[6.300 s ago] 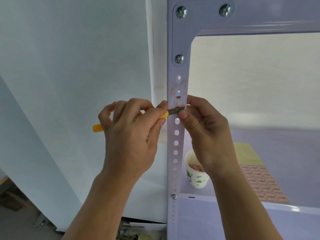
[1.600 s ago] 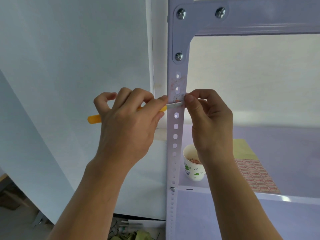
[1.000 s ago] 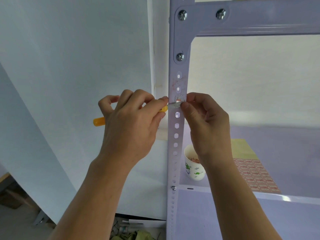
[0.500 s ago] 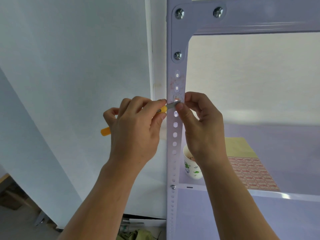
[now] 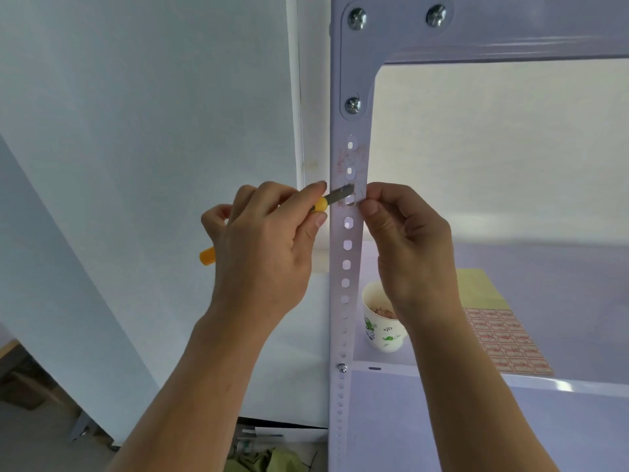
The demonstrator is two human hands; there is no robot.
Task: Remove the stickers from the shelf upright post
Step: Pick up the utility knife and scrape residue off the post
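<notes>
A pale shelf upright post [image 5: 347,253] with a column of holes runs down the middle. Reddish sticker residue [image 5: 354,161] marks it below the corner bracket. My left hand [image 5: 265,247] grips a yellow-handled utility knife [image 5: 320,203], whose metal blade lies across the post at a hole. My right hand [image 5: 408,240] sits on the post's right edge, thumb and forefinger pinching a pale sticker scrap [image 5: 360,195] beside the blade tip.
A paper cup [image 5: 379,330] holding peeled scraps stands on the shelf board [image 5: 561,379] behind my right wrist. A sheet of red stickers [image 5: 503,342] and a yellow backing sheet [image 5: 476,287] lie to its right. White wall panels stand left.
The blade has worked upward along the post from the lower sticker area. My right fingers shifted from pressing the blade tip to pinching a scrap at the post's right edge.
</notes>
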